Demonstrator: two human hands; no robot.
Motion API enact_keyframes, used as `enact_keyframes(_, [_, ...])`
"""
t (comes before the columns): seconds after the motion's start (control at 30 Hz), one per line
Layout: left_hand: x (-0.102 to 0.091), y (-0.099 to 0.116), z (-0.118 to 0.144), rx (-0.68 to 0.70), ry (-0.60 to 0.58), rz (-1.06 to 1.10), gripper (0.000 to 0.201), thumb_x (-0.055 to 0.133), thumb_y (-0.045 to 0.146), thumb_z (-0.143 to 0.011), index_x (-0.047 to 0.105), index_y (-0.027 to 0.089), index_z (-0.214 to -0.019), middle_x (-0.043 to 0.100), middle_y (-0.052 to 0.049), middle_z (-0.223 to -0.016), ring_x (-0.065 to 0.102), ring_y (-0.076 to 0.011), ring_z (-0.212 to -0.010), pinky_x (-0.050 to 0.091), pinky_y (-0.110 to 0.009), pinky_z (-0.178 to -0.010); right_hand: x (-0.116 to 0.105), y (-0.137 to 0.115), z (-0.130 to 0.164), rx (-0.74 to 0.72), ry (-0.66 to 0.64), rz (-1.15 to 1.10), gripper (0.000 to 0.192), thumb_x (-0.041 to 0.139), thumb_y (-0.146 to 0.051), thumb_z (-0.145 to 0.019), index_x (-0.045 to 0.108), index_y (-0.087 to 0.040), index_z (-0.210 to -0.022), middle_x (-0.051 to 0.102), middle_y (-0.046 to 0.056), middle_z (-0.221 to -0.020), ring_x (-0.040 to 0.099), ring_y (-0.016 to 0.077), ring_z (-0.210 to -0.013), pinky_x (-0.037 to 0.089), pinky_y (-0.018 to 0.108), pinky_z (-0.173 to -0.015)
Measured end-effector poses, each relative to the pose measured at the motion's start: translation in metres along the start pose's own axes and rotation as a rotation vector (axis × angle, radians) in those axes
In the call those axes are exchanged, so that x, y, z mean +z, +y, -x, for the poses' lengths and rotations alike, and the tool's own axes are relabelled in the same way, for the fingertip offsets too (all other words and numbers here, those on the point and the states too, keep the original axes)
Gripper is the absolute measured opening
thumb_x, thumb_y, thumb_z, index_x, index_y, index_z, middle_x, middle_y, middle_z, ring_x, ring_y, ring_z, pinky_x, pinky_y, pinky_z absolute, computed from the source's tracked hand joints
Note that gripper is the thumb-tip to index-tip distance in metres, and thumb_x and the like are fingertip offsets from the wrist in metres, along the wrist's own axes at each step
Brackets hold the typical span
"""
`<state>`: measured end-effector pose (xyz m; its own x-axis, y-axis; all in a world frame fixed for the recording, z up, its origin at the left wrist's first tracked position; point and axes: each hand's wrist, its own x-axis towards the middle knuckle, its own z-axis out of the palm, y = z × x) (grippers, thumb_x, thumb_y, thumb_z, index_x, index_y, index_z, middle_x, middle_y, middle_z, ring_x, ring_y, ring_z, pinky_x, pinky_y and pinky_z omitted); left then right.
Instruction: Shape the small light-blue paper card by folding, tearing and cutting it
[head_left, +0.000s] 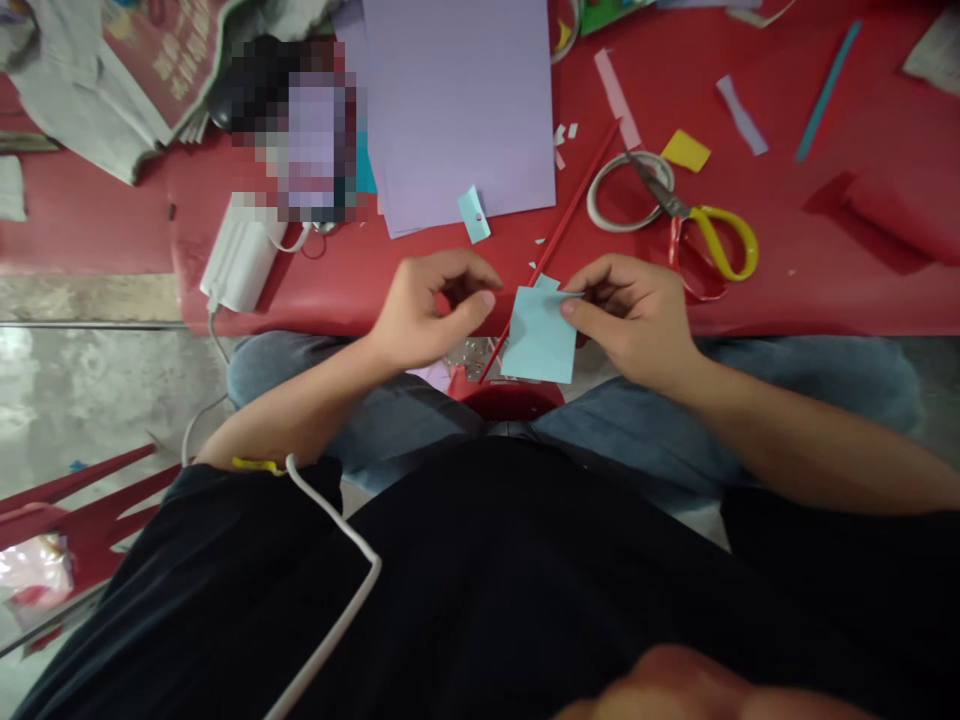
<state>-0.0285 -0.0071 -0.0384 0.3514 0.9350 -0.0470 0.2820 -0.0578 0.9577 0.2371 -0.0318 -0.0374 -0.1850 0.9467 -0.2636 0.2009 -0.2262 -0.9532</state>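
Note:
A light blue square of paper [538,340] hangs over the front edge of the table. My right hand [637,310] pinches its upper right corner between thumb and fingers. Just left of the paper is my left hand [439,308], its fingers curved and the thumb a little apart from them, with nothing visible in it. Behind the paper runs a thin red stick [574,207], slanting from the tabletop past the edge. A smaller light blue piece with a dark spot [473,214] lies beyond my left hand.
Yellow-and-red-handled scissors [679,207] rest across a roll of white tape [595,205]. Purple sheets [461,110] cover the middle of the red table [810,290]. Paper strips and a yellow scrap [686,150] lie right. A white power bank [244,255] with a cable sits left.

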Motion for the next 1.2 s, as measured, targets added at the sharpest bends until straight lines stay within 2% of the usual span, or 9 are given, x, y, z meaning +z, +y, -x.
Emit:
enact_keyframes(0.13, [-0.067,-0.009,-0.011,-0.034,0.245,-0.574,0.009,0.084,0.021,-0.093,0.081,0.023,-0.102,0.066,0.0,-0.085,0.052,-0.016,-0.084,0.041,-0.038,-0.087,-0.008,0.0,0.003,-0.035,0.012,0.022,0.02,0.088,-0.041,-0.091,0.075,-0.026,-0.094,0.072,0.004,-0.082,0.064,0.0191,-0.066,0.053,0.037,-0.059])
enact_keyframes(0.3, [-0.141,-0.026,-0.004,-0.169,0.477,-1.026,0.03,0.085,0.04,-0.093,0.078,0.025,-0.118,0.057,-0.007,-0.121,0.046,-0.0285,-0.122,0.033,-0.045,-0.105,-0.01,0.001,0.006,-0.126,0.029,0.024,0.015,0.089,-0.034,-0.09,0.077,-0.023,-0.09,0.072,0.002,-0.078,0.06,0.0139,-0.061,0.048,0.03,-0.051])
enact_keyframes(0.47, [-0.158,-0.047,-0.001,-0.256,0.476,-1.004,0.035,0.092,0.04,-0.081,0.076,0.022,-0.107,0.05,-0.008,-0.128,0.035,-0.0303,-0.125,0.019,-0.049,-0.115,-0.009,0.004,0.007,-0.151,0.011,0.016,0.011,0.088,-0.03,-0.09,0.079,-0.023,-0.09,0.073,0.001,-0.078,0.06,0.0132,-0.061,0.045,0.028,-0.048])
enact_keyframes(0.73, [-0.17,-0.082,-0.025,-0.206,0.457,-1.045,0.059,0.108,0.036,-0.064,0.074,0.024,-0.111,0.044,-0.004,-0.122,0.03,-0.0238,-0.116,0.022,-0.044,-0.115,-0.008,0.007,0.008,-0.164,-0.004,0.008,0.012,0.089,-0.03,-0.089,0.078,-0.024,-0.09,0.073,0.001,-0.076,0.059,0.0135,-0.059,0.045,0.029,-0.048])
enact_keyframes(0.83, [-0.167,-0.086,-0.029,-0.106,0.445,-1.001,0.063,0.113,0.036,-0.058,0.073,0.022,-0.104,0.047,-0.003,-0.124,0.034,-0.0252,-0.121,0.022,-0.047,-0.116,-0.008,0.008,0.008,-0.171,-0.027,0.01,0.009,0.086,-0.027,-0.091,0.078,-0.024,-0.09,0.072,0.001,-0.076,0.059,0.0135,-0.059,0.046,0.03,-0.05])
enact_keyframes(0.93, [-0.146,-0.082,-0.029,0.048,0.428,-0.855,0.054,0.111,0.04,-0.061,0.066,0.018,-0.081,0.056,-0.002,-0.11,0.046,-0.0221,-0.112,0.032,-0.047,-0.11,-0.008,0.006,0.008,-0.169,-0.076,0.003,0.007,0.083,-0.021,-0.092,0.077,-0.025,-0.089,0.07,0.0,-0.074,0.059,0.0128,-0.059,0.047,0.03,-0.052])
enact_keyframes(1.0, [-0.121,-0.073,-0.024,0.176,0.314,-0.682,0.047,0.099,0.044,-0.081,0.061,0.018,-0.073,0.06,0.0,-0.09,0.054,-0.0167,-0.094,0.043,-0.041,-0.094,-0.007,0.004,0.008,-0.174,-0.108,0.009,0.008,0.082,-0.019,-0.092,0.077,-0.024,-0.089,0.069,-0.001,-0.073,0.058,0.0121,-0.058,0.047,0.029,-0.053])
enact_keyframes(1.1, [-0.072,-0.052,-0.01,0.271,0.16,-0.46,0.039,0.084,0.049,-0.096,0.065,0.019,-0.079,0.066,-0.001,-0.079,0.06,-0.0155,-0.08,0.048,-0.038,-0.081,-0.006,0.001,0.009,-0.184,-0.136,0.047,0.008,0.081,-0.018,-0.092,0.076,-0.023,-0.089,0.069,-0.001,-0.073,0.058,0.0122,-0.06,0.047,0.029,-0.054])
enact_keyframes(1.2, [-0.024,-0.033,0.005,0.236,-0.077,-0.096,0.031,0.078,0.047,-0.102,0.074,0.017,-0.109,0.079,-0.008,-0.099,0.074,-0.0185,-0.089,0.057,-0.035,-0.081,-0.004,0.001,0.009,-0.192,-0.146,0.081,0.006,0.081,-0.019,-0.092,0.077,-0.022,-0.092,0.071,0.0,-0.077,0.061,0.0134,-0.064,0.05,0.029,-0.058])
